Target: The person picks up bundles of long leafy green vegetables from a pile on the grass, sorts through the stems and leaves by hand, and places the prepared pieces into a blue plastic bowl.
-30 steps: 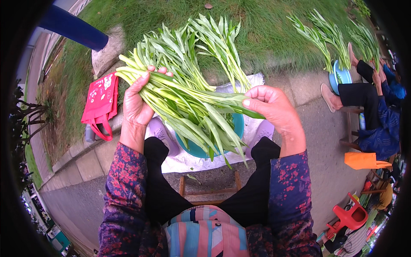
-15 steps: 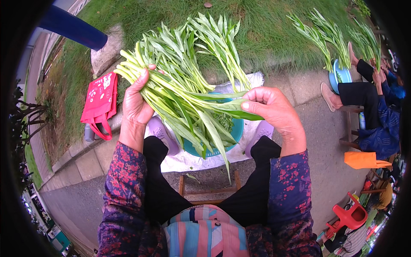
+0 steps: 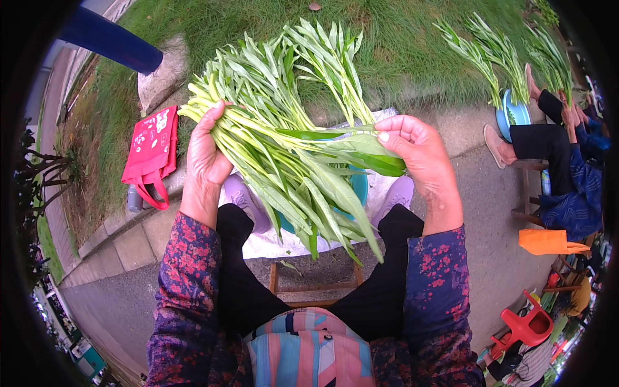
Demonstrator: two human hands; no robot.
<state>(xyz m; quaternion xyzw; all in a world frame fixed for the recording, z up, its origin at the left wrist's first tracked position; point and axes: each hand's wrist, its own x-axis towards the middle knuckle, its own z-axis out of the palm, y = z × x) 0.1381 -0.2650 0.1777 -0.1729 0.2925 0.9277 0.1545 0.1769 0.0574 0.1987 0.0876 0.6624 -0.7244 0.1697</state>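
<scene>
My left hand (image 3: 209, 151) is wrapped round the pale stem ends of a bunch of water spinach (image 3: 271, 164), whose leaves fan out to the right and downward. At the leafy side, my right hand (image 3: 416, 151) pinches a leaf (image 3: 361, 147) between thumb and fingers. Below the bunch stands a teal basin (image 3: 360, 186), largely hidden by the leaves. More leafy stalks (image 3: 258, 77) lie on the grass edge beyond my hands, with a separate bundle (image 3: 332, 71) to their right.
A white sheet (image 3: 300, 250) lies under the basin, between my purple shoes (image 3: 394, 193). To the left are a red bag (image 3: 151, 142), a stone (image 3: 164, 71) and a blue post (image 3: 116, 42). At right a person sits by a blue basin (image 3: 514, 116); nearby are an orange bag (image 3: 548, 242) and red chair (image 3: 529, 322).
The bunch has fanned out wider and its leaves hang lower, covering more of the basin. My right hand has shifted slightly right and up, still pinching leaf.
</scene>
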